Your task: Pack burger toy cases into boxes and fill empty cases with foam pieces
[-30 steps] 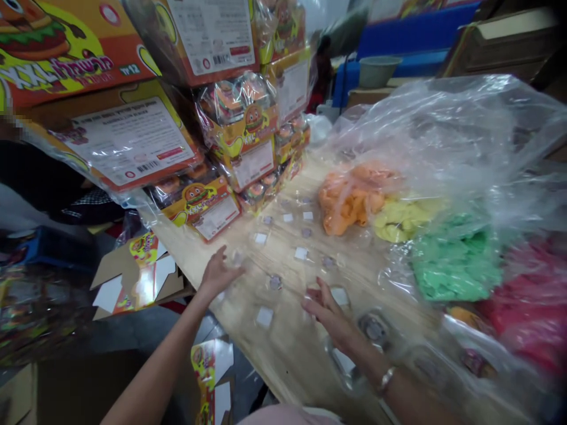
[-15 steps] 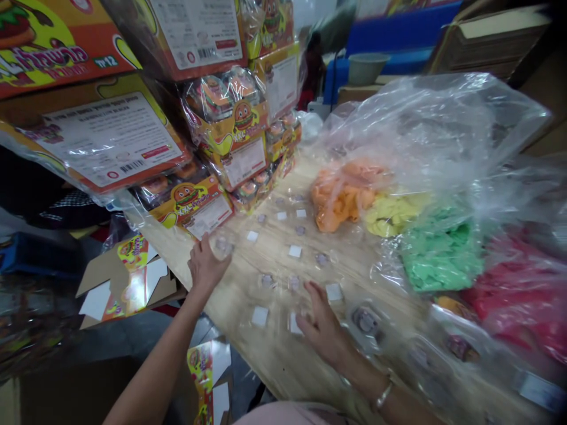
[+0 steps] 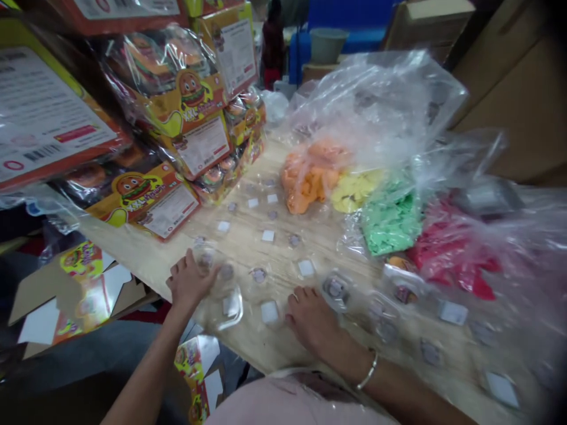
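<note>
My left hand (image 3: 190,280) is at the left table edge, thumb and fingers apart beside a clear plastic shell (image 3: 205,257). Whether it touches that shell I cannot tell. Low over the table, my right hand (image 3: 312,319) has its fingers loosely bent and apart, with no held thing visible. Between the hands lie a clear shell with a bright rim (image 3: 239,308) and a white square (image 3: 269,311). Beyond my right fingers sits a clear tray with a greyish round piece (image 3: 335,287). Several similar clear shells and white squares are spread over the wooden table (image 3: 254,254).
Stacked burger-print boxes (image 3: 137,189) rise at the left. Clear bags hold orange pieces (image 3: 301,180), yellow pieces (image 3: 354,190), green pieces (image 3: 394,218) and red pieces (image 3: 447,245). Printed flat cartons (image 3: 88,295) lie below the table edge. A person (image 3: 272,47) is in the background.
The view has turned right and down. My left hand has moved nearer along the table edge; my right hand has moved off the white square, its fingers more bent.
</note>
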